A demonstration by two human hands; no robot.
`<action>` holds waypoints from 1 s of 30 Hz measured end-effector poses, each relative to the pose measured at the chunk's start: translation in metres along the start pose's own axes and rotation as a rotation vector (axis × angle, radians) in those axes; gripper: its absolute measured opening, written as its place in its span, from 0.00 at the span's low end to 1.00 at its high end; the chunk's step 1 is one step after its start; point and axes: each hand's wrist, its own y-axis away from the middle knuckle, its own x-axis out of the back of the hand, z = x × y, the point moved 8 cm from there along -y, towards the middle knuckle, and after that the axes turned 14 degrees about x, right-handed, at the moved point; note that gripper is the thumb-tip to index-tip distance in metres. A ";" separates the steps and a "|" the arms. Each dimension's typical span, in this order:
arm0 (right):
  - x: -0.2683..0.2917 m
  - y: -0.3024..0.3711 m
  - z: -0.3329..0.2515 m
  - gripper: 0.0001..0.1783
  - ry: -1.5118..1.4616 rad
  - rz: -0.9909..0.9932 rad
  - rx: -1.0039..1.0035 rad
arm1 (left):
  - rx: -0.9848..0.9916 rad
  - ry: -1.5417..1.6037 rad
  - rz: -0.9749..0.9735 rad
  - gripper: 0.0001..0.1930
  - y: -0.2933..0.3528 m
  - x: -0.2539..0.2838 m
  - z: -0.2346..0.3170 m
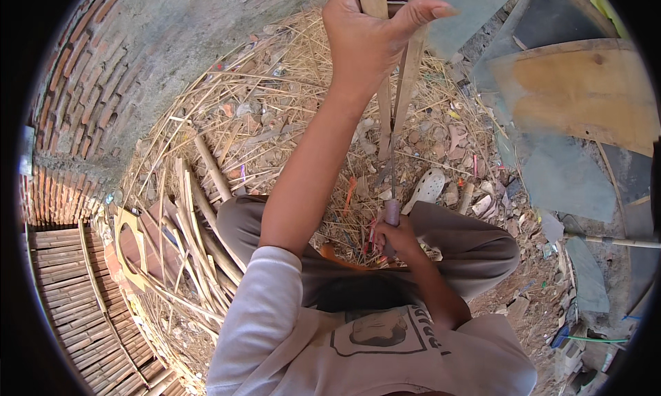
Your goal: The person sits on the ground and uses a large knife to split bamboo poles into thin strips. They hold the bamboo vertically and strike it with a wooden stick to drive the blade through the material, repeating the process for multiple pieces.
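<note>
Obstacle: stick heap (beside left knee)

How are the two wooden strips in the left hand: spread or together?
Spread: the strips fan apart toward the left hand.

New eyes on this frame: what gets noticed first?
Likely the left hand at top centre, holding two pale strips that narrow together downward. Just below centre, the right hand grips a tool by its purplish handle, its thin blade running up toward where the strips meet. Next, perhaps the broad tan sheet at upper right.
</note>
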 end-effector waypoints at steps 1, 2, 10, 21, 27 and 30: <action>0.025 0.000 -0.009 0.08 0.204 0.079 0.088 | 0.012 0.055 0.031 0.23 0.006 -0.005 0.002; 0.050 0.001 -0.020 0.09 0.409 0.167 0.175 | 0.027 0.117 0.056 0.23 0.010 -0.010 0.003; 0.102 -0.008 -0.073 0.20 0.905 0.299 0.155 | -0.201 -0.100 0.251 0.23 0.016 -0.035 0.022; 0.087 -0.059 0.006 0.17 0.554 0.183 -0.120 | -0.165 -0.037 0.118 0.24 -0.038 -0.017 -0.017; -0.004 -0.060 0.012 0.09 -0.162 0.128 -0.062 | 0.013 0.155 -0.148 0.28 -0.056 -0.034 -0.026; -0.029 -0.072 0.022 0.09 -0.331 0.096 -0.036 | 0.156 0.166 -0.218 0.29 -0.060 -0.044 -0.034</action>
